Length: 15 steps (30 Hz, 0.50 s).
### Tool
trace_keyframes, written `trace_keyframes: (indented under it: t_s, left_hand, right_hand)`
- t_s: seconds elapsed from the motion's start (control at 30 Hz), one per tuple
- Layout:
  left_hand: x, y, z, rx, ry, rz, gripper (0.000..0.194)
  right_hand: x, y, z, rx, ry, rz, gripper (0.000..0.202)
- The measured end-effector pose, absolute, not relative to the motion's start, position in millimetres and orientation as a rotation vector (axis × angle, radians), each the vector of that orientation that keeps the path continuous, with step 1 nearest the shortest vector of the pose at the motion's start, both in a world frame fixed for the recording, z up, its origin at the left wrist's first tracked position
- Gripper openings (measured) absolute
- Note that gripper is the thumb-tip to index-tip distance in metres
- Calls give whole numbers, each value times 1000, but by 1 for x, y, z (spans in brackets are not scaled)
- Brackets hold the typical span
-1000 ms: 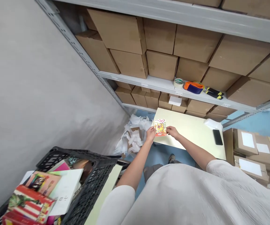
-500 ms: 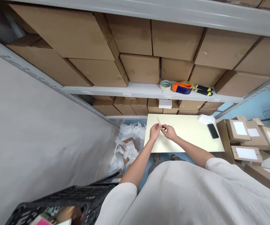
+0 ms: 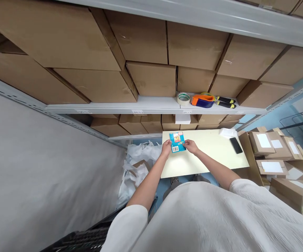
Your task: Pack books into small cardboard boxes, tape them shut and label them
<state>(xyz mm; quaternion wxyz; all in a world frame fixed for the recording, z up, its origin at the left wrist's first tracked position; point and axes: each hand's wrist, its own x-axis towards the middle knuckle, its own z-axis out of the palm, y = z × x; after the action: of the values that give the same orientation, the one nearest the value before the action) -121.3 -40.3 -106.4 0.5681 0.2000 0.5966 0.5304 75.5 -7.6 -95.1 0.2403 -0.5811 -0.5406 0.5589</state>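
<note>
A flat blue booklet (image 3: 177,142) with a red and yellow picture and a white barcode faces up above the pale yellow table top (image 3: 206,157). Its left edge is pinched in my left hand (image 3: 166,147). My right hand (image 3: 191,146) grips the right edge between thumb and fingers. Both hands are over the left part of the table, near its back edge.
A black phone (image 3: 235,145) and white foam sheets (image 3: 228,132) lie at the table's right. On the shelf are a tape roll (image 3: 183,98), an orange tape dispenser (image 3: 203,100) and black-yellow pliers (image 3: 226,102). Labelled cartons (image 3: 272,167) stand at right.
The blue booklet now shows its broad printed face; before, only a thin pale edge was visible between my hands. My hands have moved apart to its two sides. The view has shifted slightly.
</note>
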Motion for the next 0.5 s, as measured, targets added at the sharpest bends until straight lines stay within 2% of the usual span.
trace_keyframes:
  t_s: [0.23, 0.33, 0.5]
  left_hand:
    - [-120, -42, -105, 667, 1768, 1251, 34]
    - [-107, -48, -102, 740, 1617, 1183, 36]
    - [-99, -51, -101, 645, 1467, 1214, 40]
  right_hand:
    - [65, -4, -89, -1595, -1372, 1474, 20]
    - [58, -14, -80, -1563, -1568, 1337, 13]
    - [47, -38, -68, -1403, -2086, 1041, 21]
